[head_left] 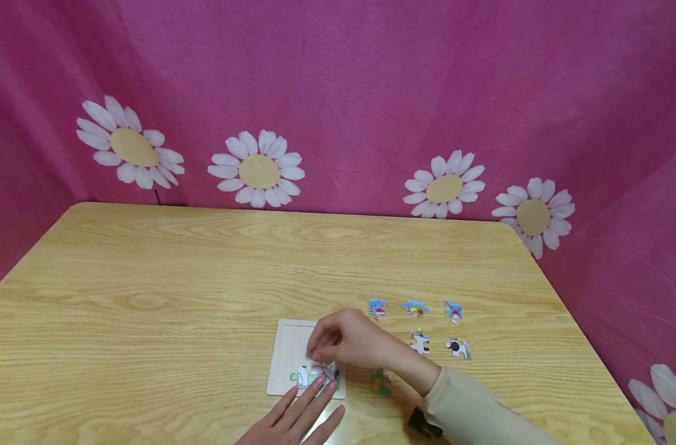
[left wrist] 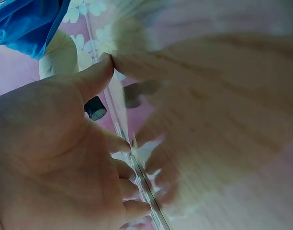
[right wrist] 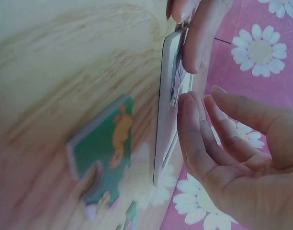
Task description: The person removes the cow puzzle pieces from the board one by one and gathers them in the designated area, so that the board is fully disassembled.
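Note:
A white puzzle tray [head_left: 273,361] lies flat on the table, with joined jigsaw pieces [head_left: 303,376] along its near edge. My left hand [head_left: 293,417] reaches in from the front, its straight fingers resting on those pieces. Over the right side of the tray hovers my right hand [head_left: 351,340], fingers bent loosely. In the right wrist view its thumb stands apart from the fingertips [right wrist: 185,99], which are right at the tray's surface, and nothing shows between them. A green jigsaw piece [right wrist: 101,141] with an orange figure lies beside the tray, under the right forearm.
Several loose jigsaw pieces lie right of the tray: a back row with a blue-topped piece [head_left: 414,307], and nearer a white piece [head_left: 419,342] and a black-and-white piece [head_left: 458,348]. The wooden table [head_left: 149,290] meets a pink flowered curtain [head_left: 343,105] behind.

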Tool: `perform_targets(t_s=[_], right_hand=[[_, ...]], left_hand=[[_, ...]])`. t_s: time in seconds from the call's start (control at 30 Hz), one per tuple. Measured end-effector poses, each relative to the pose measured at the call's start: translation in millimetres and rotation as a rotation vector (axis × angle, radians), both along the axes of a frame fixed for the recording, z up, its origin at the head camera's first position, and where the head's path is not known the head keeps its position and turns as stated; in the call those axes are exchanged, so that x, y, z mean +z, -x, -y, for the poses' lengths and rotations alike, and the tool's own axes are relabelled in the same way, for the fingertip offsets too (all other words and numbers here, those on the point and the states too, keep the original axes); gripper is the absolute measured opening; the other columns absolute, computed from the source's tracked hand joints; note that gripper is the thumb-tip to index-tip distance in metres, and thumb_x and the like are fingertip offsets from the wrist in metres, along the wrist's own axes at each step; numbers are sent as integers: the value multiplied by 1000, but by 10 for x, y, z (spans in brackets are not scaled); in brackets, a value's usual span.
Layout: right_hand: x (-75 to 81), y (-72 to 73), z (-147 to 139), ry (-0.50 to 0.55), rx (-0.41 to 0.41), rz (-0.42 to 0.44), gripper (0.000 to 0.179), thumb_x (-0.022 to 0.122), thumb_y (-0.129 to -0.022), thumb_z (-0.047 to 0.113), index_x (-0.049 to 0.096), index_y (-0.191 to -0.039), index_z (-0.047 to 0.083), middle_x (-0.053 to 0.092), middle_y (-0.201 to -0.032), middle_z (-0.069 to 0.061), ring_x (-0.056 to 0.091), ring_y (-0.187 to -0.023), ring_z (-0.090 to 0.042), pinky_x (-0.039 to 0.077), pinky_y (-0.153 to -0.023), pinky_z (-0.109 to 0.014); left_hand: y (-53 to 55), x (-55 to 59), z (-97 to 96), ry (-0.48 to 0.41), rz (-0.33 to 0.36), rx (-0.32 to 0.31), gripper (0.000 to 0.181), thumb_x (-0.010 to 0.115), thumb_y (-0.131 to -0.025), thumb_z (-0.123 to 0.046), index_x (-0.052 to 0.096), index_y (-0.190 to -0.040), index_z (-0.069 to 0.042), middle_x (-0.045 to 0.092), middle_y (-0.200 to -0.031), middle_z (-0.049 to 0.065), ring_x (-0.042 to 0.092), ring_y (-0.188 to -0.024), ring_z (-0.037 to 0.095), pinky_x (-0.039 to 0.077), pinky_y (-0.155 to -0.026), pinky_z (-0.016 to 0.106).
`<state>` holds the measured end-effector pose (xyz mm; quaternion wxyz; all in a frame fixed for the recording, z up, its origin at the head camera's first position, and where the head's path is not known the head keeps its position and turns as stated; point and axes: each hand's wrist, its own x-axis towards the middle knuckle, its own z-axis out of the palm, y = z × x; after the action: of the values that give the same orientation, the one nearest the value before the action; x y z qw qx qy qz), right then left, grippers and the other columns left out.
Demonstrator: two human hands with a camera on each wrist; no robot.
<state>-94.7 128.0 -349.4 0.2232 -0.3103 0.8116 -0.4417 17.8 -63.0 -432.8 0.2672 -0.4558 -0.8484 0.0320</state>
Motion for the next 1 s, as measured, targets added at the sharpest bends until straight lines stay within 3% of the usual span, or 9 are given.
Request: perform_targets(t_s=[0.23, 0.43, 0.67, 1.0], right_hand=[[-26, 31, 110, -31, 20, -21, 9, 70, -85, -7, 73, -84, 2, 71, -76, -1, 62, -67, 0, 52, -63, -19], [-25, 34, 158, -29, 27, 14, 8, 70, -85, -8, 73, -84, 0, 72, -76, -5, 65, -67, -5, 52, -62, -18], [-20, 30, 184, -68, 24, 33, 8, 71, -84, -6, 73, -82, 1, 71, -72, -3, 63, -63, -5, 49, -59, -17], [10, 22, 186, -66, 24, 84, 8, 72, -83, -6, 73, -83, 2, 70, -71, -4, 64, -64, -7, 48, -58, -18]], left_hand=[[-15, 65, -24, 41, 35, -20, 78, 26, -99, -66, 17, -158, -15, 31, -156, 8, 34, -141, 19, 6, -118, 35], [-13, 121, -63, 75, 101, -31, 74, 30, -99, -64, 24, -155, -17, 35, -154, 9, 36, -140, 18, 7, -117, 30], [18, 85, -51, 67, 33, -54, 82, 29, -98, -66, 14, -158, -12, 35, -152, 10, 38, -138, 19, 13, -117, 30], [16, 123, -33, 66, 85, -80, 73, 30, -99, -64, 29, -152, -15, 36, -152, 12, 38, -138, 20, 6, -118, 31]])
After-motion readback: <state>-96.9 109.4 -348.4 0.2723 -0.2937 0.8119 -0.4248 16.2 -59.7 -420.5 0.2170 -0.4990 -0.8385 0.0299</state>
